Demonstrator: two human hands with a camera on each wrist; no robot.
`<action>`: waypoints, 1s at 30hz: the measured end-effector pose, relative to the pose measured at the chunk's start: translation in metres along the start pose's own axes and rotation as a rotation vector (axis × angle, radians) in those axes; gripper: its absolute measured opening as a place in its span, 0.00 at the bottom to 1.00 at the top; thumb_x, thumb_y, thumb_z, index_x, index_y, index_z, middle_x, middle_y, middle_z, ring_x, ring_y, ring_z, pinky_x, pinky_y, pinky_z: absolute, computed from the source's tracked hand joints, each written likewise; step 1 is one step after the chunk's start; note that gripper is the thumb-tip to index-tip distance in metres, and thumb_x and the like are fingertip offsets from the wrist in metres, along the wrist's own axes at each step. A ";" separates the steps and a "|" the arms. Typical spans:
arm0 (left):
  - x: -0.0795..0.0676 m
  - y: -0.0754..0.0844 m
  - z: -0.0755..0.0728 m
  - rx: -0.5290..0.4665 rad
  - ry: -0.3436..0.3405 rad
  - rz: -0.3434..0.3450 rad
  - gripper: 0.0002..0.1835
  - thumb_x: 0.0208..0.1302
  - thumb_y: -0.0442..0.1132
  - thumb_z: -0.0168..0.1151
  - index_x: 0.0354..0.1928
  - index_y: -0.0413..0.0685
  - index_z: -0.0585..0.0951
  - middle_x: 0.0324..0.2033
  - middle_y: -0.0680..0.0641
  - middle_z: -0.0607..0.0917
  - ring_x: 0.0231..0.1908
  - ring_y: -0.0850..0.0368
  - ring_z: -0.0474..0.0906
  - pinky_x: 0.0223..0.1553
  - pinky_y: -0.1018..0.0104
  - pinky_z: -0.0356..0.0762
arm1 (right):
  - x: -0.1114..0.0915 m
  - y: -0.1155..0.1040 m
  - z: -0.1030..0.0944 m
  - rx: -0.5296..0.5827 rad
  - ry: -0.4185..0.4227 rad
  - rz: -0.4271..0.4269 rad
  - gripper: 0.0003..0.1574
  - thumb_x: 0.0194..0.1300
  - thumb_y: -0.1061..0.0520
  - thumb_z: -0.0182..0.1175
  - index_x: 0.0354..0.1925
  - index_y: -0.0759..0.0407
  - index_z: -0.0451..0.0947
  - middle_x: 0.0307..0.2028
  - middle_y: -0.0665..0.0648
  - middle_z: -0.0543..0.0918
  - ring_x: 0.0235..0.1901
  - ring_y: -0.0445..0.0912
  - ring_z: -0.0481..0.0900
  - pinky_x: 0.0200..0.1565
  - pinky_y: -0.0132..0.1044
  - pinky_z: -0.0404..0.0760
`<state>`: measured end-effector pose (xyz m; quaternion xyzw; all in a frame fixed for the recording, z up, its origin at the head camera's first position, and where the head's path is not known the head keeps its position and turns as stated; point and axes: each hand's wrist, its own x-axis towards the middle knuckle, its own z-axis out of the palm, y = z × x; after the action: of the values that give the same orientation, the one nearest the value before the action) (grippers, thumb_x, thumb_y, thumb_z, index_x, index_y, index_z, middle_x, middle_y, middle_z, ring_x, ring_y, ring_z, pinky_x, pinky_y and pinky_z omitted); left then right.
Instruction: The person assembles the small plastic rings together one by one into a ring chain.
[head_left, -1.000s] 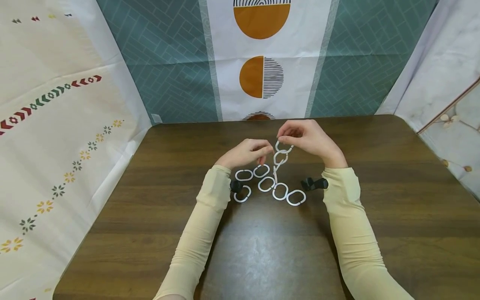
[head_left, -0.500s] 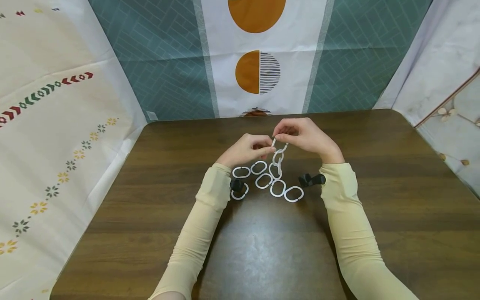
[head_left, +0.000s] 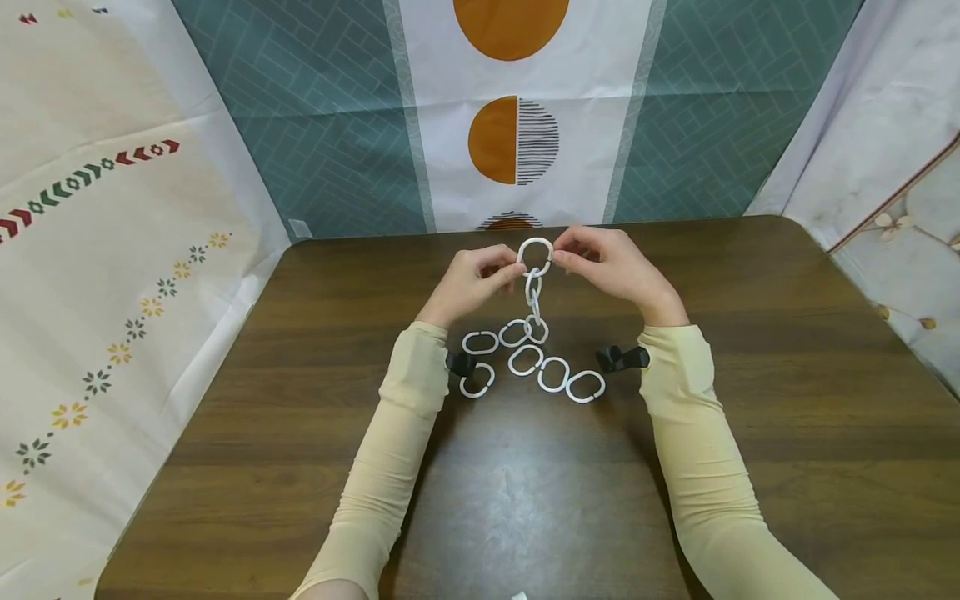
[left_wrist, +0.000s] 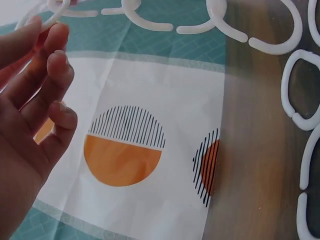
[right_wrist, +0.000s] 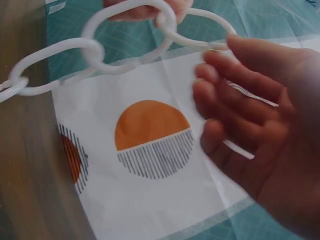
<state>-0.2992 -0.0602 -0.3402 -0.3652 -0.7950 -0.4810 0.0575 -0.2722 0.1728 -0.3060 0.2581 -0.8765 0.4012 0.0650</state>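
Observation:
In the head view, both hands hold the top white plastic link [head_left: 534, 241] of a short chain above the table. My left hand [head_left: 467, 279] pinches its left side between thumb and fingers. The right hand [head_left: 618, 265] pinches its right side with thumb and index finger, by the gap in the link, as the right wrist view shows. Below hang several joined links, the lowest chain link [head_left: 537, 342] down near the tabletop links. In the left wrist view, the thumb and fingertips [left_wrist: 59, 35] meet on a link.
Several other white links lie on the brown wooden table [head_left: 510, 500], including a left link [head_left: 480, 352] and a right link [head_left: 585, 402]. Black wrist cameras, such as the right one [head_left: 624, 358], sit on both wrists. Patterned cloths [head_left: 337, 167] surround the table at the back and sides.
The right hand has raised the chain and moved slightly, so it hangs straighter. My left hand, beside the chain earlier, has risen and now grips the top link too.

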 end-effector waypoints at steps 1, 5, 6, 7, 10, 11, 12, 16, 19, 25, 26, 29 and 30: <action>0.000 -0.001 -0.002 -0.007 0.019 0.001 0.08 0.67 0.40 0.61 0.35 0.41 0.82 0.21 0.40 0.81 0.23 0.54 0.75 0.28 0.68 0.72 | 0.001 0.001 0.002 -0.004 -0.047 0.010 0.08 0.68 0.56 0.60 0.41 0.60 0.80 0.31 0.58 0.83 0.30 0.41 0.79 0.36 0.30 0.76; -0.001 -0.002 -0.009 -0.022 0.090 -0.006 0.08 0.67 0.39 0.61 0.35 0.40 0.81 0.21 0.39 0.80 0.23 0.51 0.74 0.27 0.69 0.71 | 0.005 0.008 0.012 -0.057 -0.310 0.004 0.07 0.67 0.56 0.61 0.40 0.58 0.79 0.31 0.57 0.84 0.32 0.46 0.80 0.37 0.36 0.77; -0.001 -0.002 -0.011 -0.022 0.105 -0.009 0.08 0.67 0.39 0.61 0.35 0.40 0.81 0.21 0.39 0.80 0.22 0.51 0.74 0.27 0.69 0.71 | 0.007 0.009 0.016 -0.073 -0.380 -0.009 0.07 0.67 0.55 0.61 0.39 0.58 0.79 0.32 0.57 0.84 0.33 0.46 0.81 0.38 0.36 0.78; -0.002 -0.002 -0.012 -0.024 0.119 -0.012 0.08 0.67 0.39 0.60 0.35 0.41 0.81 0.21 0.39 0.80 0.22 0.52 0.74 0.27 0.69 0.72 | 0.008 0.011 0.021 -0.086 -0.450 -0.021 0.07 0.66 0.55 0.62 0.39 0.58 0.79 0.33 0.56 0.84 0.34 0.45 0.81 0.40 0.38 0.78; -0.003 -0.002 -0.016 -0.029 0.149 -0.024 0.08 0.68 0.38 0.60 0.36 0.40 0.82 0.21 0.38 0.80 0.21 0.55 0.72 0.27 0.69 0.71 | 0.011 0.014 0.037 -0.087 -0.634 -0.047 0.10 0.63 0.57 0.64 0.41 0.61 0.78 0.36 0.56 0.83 0.38 0.45 0.81 0.45 0.39 0.79; -0.003 -0.002 -0.017 -0.029 0.156 -0.026 0.08 0.68 0.38 0.60 0.36 0.40 0.82 0.21 0.39 0.80 0.21 0.57 0.72 0.27 0.69 0.71 | 0.012 0.015 0.043 -0.084 -0.684 -0.052 0.12 0.62 0.58 0.65 0.42 0.63 0.77 0.37 0.57 0.83 0.39 0.46 0.81 0.47 0.40 0.79; -0.003 -0.002 -0.017 -0.031 0.159 -0.028 0.08 0.67 0.38 0.60 0.36 0.40 0.81 0.21 0.39 0.80 0.21 0.57 0.72 0.26 0.69 0.71 | 0.013 0.016 0.049 -0.077 -0.730 -0.058 0.13 0.61 0.59 0.65 0.43 0.64 0.77 0.38 0.58 0.82 0.40 0.47 0.80 0.48 0.42 0.79; -0.004 -0.002 -0.018 -0.038 0.157 -0.033 0.08 0.67 0.38 0.60 0.36 0.38 0.81 0.21 0.42 0.80 0.21 0.58 0.73 0.27 0.69 0.72 | 0.014 0.019 0.066 -0.090 -0.819 -0.094 0.20 0.54 0.64 0.68 0.46 0.66 0.76 0.44 0.62 0.79 0.43 0.53 0.78 0.51 0.47 0.77; -0.004 -0.002 -0.018 -0.044 0.153 -0.037 0.08 0.67 0.38 0.60 0.36 0.38 0.82 0.21 0.42 0.80 0.21 0.57 0.73 0.27 0.69 0.73 | 0.014 0.019 0.076 -0.135 -0.834 -0.121 0.25 0.48 0.65 0.71 0.47 0.65 0.75 0.44 0.63 0.77 0.44 0.55 0.75 0.50 0.45 0.75; -0.004 -0.002 -0.019 -0.042 0.149 -0.044 0.08 0.68 0.38 0.60 0.37 0.40 0.82 0.21 0.42 0.80 0.22 0.57 0.73 0.27 0.69 0.72 | 0.013 0.015 0.091 -0.299 -0.833 -0.060 0.28 0.42 0.66 0.74 0.42 0.58 0.73 0.43 0.59 0.73 0.47 0.51 0.68 0.49 0.39 0.68; -0.004 -0.003 -0.019 -0.040 0.149 -0.043 0.08 0.68 0.38 0.60 0.37 0.40 0.82 0.21 0.42 0.79 0.22 0.58 0.73 0.27 0.69 0.72 | 0.012 0.015 0.093 -0.319 -0.827 -0.040 0.28 0.41 0.66 0.75 0.41 0.57 0.72 0.43 0.58 0.73 0.47 0.51 0.67 0.49 0.38 0.68; -0.005 -0.003 -0.020 -0.035 0.144 -0.045 0.09 0.68 0.38 0.60 0.37 0.39 0.81 0.21 0.41 0.79 0.21 0.58 0.72 0.27 0.69 0.71 | 0.011 0.016 0.094 -0.354 -0.809 -0.006 0.26 0.42 0.65 0.75 0.37 0.56 0.72 0.42 0.56 0.72 0.46 0.48 0.66 0.47 0.36 0.67; -0.005 -0.004 -0.020 -0.034 0.141 -0.044 0.09 0.68 0.38 0.60 0.37 0.38 0.81 0.21 0.39 0.79 0.21 0.58 0.72 0.27 0.69 0.71 | 0.011 0.017 0.094 -0.353 -0.804 -0.011 0.24 0.42 0.65 0.74 0.36 0.57 0.72 0.40 0.55 0.72 0.44 0.47 0.66 0.46 0.35 0.67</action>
<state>-0.3033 -0.0796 -0.3343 -0.3139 -0.7885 -0.5200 0.0967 -0.2815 0.1083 -0.3767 0.3834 -0.8859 0.1125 -0.2359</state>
